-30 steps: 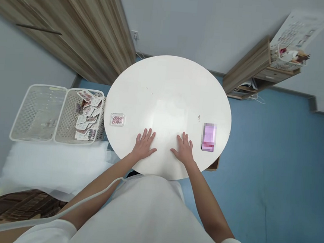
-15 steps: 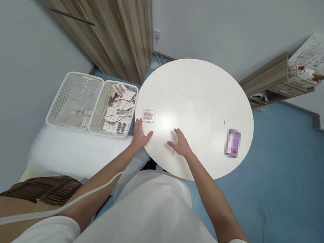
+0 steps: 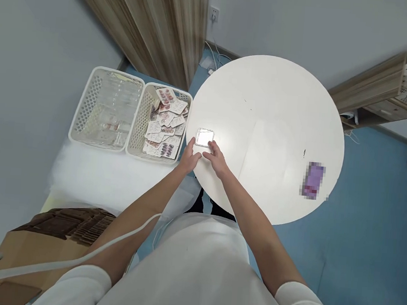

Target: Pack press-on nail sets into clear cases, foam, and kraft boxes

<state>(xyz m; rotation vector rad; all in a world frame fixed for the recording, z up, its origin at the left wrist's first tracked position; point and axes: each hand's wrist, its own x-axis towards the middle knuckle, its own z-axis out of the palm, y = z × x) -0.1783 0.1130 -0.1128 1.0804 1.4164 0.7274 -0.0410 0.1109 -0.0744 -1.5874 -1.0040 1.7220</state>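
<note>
A small clear plastic case lies near the left edge of the round white table. Bright glare covers its top, so what it holds is hard to see now. At its near left corner are the fingertips of my left hand, whose thumb stands apart from the fingers. My right hand reaches the near right corner with its fingers, its thumb also spread away. Both hands look open; whether the fingertips press on the case is not clear.
Left of the table, one white basket holds many cards of press-on nails. Another basket beside it contains clear plastic cases. A blurred purple object lies at the table's right. A cardboard box stands lower left.
My right hand has moved left to the case, and my left hand has shifted slightly toward its near corner. The pink nails seen inside earlier are now hidden by glare. The view has shifted.
</note>
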